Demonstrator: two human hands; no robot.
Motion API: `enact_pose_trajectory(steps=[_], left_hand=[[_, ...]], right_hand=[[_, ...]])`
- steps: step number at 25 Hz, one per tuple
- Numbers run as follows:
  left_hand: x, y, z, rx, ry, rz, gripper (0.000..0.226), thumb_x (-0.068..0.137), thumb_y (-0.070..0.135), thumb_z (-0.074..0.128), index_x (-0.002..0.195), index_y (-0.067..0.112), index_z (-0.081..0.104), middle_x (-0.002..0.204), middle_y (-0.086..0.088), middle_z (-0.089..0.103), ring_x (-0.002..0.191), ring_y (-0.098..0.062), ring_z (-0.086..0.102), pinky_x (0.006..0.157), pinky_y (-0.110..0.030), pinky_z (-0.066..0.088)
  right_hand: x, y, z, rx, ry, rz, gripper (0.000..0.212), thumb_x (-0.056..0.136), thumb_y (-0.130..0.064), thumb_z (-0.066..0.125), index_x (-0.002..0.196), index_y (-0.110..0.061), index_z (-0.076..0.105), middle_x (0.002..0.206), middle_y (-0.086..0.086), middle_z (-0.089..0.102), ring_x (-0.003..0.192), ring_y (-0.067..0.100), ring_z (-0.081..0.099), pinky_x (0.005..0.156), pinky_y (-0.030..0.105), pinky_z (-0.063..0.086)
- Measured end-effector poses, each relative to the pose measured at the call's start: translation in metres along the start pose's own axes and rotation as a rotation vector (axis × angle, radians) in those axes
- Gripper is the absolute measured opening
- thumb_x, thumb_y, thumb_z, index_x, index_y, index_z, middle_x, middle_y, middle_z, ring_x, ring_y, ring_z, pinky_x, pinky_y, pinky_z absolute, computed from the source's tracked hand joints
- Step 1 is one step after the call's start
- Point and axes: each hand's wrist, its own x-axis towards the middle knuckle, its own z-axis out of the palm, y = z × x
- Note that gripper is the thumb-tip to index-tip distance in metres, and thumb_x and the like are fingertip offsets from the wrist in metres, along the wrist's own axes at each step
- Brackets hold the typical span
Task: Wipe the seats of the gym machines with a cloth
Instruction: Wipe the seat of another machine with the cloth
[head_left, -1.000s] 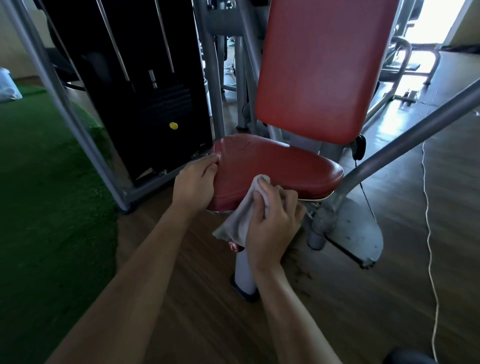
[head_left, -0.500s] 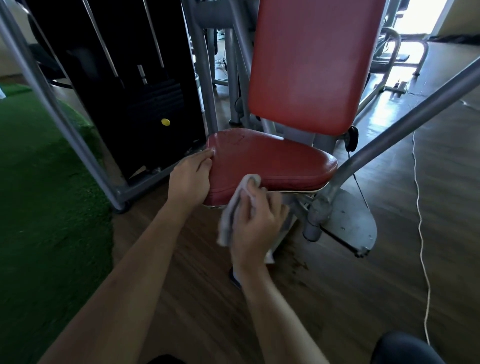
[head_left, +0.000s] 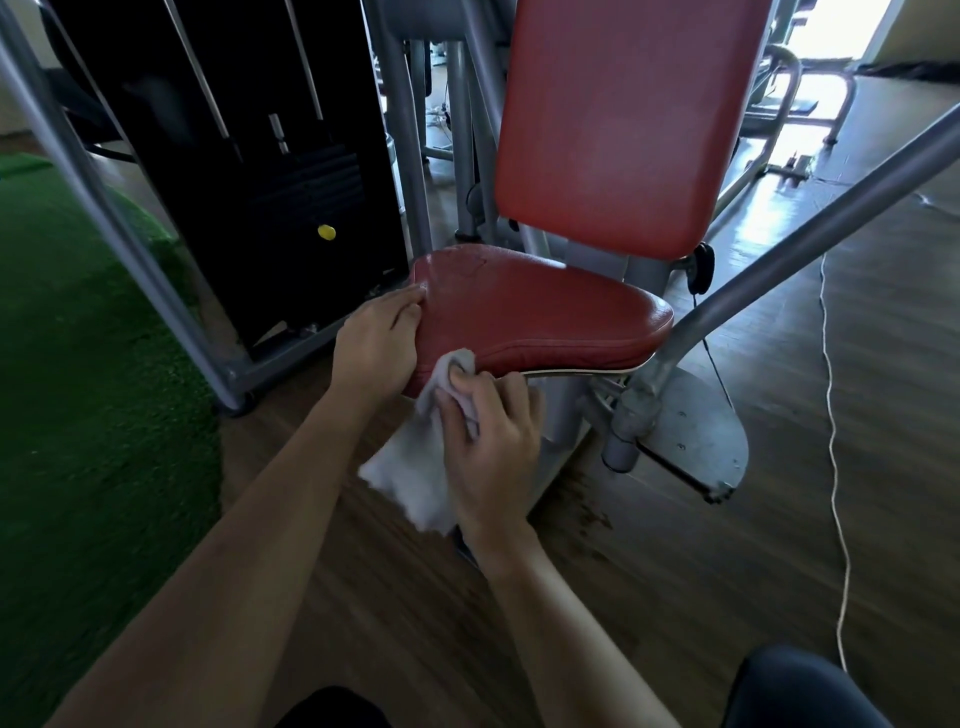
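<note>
While the right hand (head_left: 491, 441) had its fingers curled round a bunched-up grey cloth (head_left: 415, 478), the wad was pressed against the front edge of the red seat (head_left: 535, 312), and the rest of the cloth hung loose down past the wrist. The left hand (head_left: 371, 348) was just beside it, fingers pretty much straight and resting against the seat's left edge, not gripping anything as far as I could tell. Behind the seat stood the matching red backrest (head_left: 618, 119), upright. Off to the left was the black weight stack (head_left: 291, 171) with a little yellow pin (head_left: 326, 232) in it, and green turf (head_left: 78, 415) further left. A grey frame tube (head_left: 810, 244) slanted up on the right over the metal base plate (head_left: 696, 441), and a thin white cord (head_left: 831, 415) trailed across the wooden floor (head_left: 649, 571).
</note>
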Motion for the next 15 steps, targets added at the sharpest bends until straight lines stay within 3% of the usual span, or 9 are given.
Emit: enact_pose_trajectory(steps=[5, 10, 12, 15], left_hand=[[-0.001, 0.003, -0.002, 0.007, 0.008, -0.022, 0.037, 0.105, 0.020, 0.041, 0.134, 0.018, 0.063, 0.142, 0.003, 0.059, 0.133, -0.016, 0.050, 0.114, -0.033, 0.035], [-0.001, 0.004, 0.000, -0.004, 0.019, -0.020, 0.036, 0.105, 0.019, 0.041, 0.134, 0.018, 0.063, 0.140, 0.002, 0.060, 0.131, -0.017, 0.051, 0.111, -0.033, 0.036], [0.000, 0.002, 0.001, -0.009, 0.023, -0.017, 0.036, 0.105, 0.020, 0.041, 0.134, 0.019, 0.063, 0.140, 0.002, 0.060, 0.131, -0.016, 0.051, 0.111, -0.033, 0.037], [0.000, -0.001, 0.003, -0.023, 0.033, -0.026, 0.036, 0.106, 0.021, 0.040, 0.133, 0.019, 0.064, 0.138, 0.001, 0.061, 0.129, -0.017, 0.052, 0.109, -0.034, 0.039]], right_hand=[[0.033, 0.027, -0.012, -0.061, 0.124, 0.131, 0.009, 0.092, -0.020, 0.070, 0.098, -0.014, 0.070, 0.089, 0.000, 0.058, 0.085, 0.020, 0.052, 0.080, 0.007, 0.032], [0.016, 0.017, -0.005, -0.044, 0.043, 0.016, 0.021, 0.096, -0.033, 0.061, 0.101, -0.015, 0.071, 0.091, -0.002, 0.060, 0.087, 0.017, 0.053, 0.077, 0.025, 0.045], [0.025, 0.027, -0.011, -0.077, 0.051, -0.016, 0.018, 0.095, -0.032, 0.064, 0.101, -0.016, 0.071, 0.089, -0.002, 0.060, 0.086, 0.016, 0.052, 0.078, 0.018, 0.040], [0.034, 0.029, -0.012, -0.068, 0.129, 0.128, 0.012, 0.092, -0.024, 0.068, 0.098, -0.014, 0.071, 0.089, -0.001, 0.059, 0.086, 0.011, 0.048, 0.077, 0.008, 0.035]])
